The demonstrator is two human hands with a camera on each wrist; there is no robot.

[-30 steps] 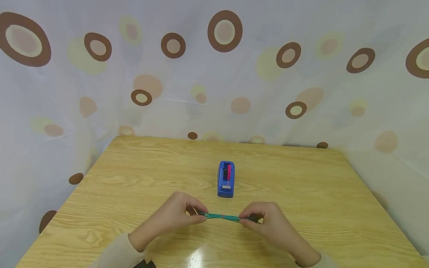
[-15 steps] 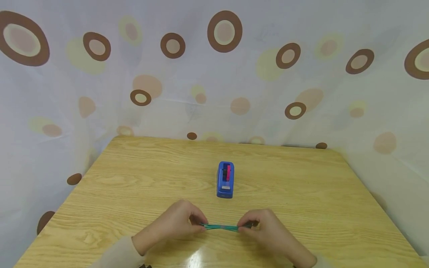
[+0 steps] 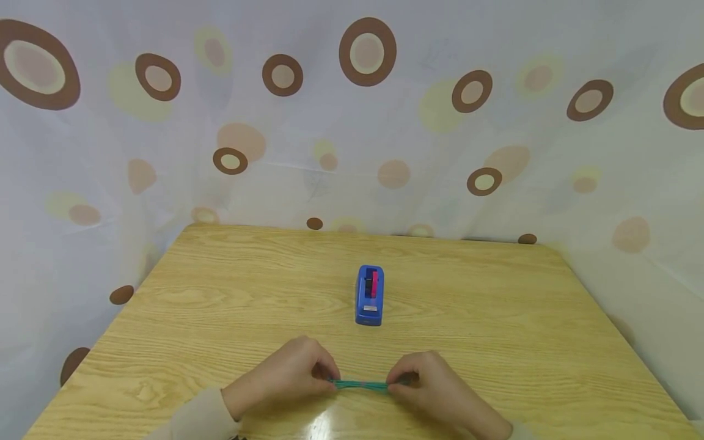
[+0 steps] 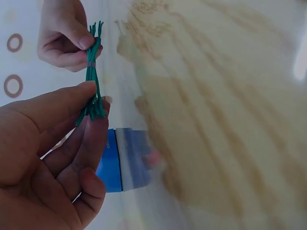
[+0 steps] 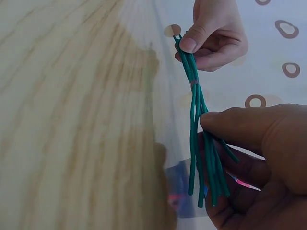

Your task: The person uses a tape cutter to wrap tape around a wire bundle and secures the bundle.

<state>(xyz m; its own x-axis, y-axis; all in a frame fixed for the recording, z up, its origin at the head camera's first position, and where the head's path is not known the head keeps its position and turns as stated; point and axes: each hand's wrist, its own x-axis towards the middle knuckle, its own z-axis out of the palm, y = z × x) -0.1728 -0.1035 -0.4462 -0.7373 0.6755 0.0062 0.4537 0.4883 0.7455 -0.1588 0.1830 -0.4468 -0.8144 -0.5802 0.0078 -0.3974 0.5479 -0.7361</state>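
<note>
A thin bundle of green wires (image 3: 360, 385) stretches crosswise between both hands, close over the near part of the table. Around its middle runs a narrow pinkish band (image 5: 194, 83). My left hand (image 3: 291, 373) pinches one end between thumb and fingers. At the other end my right hand (image 3: 431, 388) does the same. Several loose wire tips fan out past the right thumb (image 5: 225, 122) in the right wrist view, and shorter tips stick out past the left thumb in the left wrist view. Beyond the hands stands a blue tape dispenser (image 3: 369, 313) with a pink and black wheel.
The light wooden table (image 3: 247, 281) spreads to both sides of the hands. Behind it and at its sides hangs a pale curtain (image 3: 330, 122) with brown and cream circles. A bright glare spot lies on the wood near the front edge.
Both hands have come down the head view, nearer to the body, with the wire bundle held between them. The tape dispenser has stayed in place.
</note>
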